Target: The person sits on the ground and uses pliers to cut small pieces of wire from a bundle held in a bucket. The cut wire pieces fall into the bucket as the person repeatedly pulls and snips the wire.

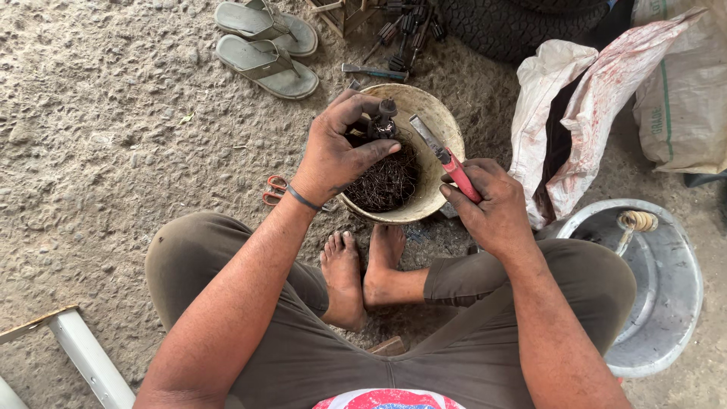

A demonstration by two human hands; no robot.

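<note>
I squat on the ground over a cream bowl [435, 189] filled with dark shavings [386, 185]. Over the bowl, my left hand [337, 151] grips a small dark, greasy metal part [382, 121] with a knob on top. My right hand [492, 208] is closed around the red handle of a flat-bladed tool [447, 159]; its grey blade points up toward the part and ends just beside it. My bare feet [363, 273] rest right under the bowl.
A pair of grey sandals [265, 45] lies far left; orange-handled scissors [274, 189] lie left of the bowl. Screwdrivers [405, 34] and a tyre [515, 26] sit at the top. White sacks [591, 106] and a metal basin [659, 288] stand at right. A white frame [83, 352] is bottom left.
</note>
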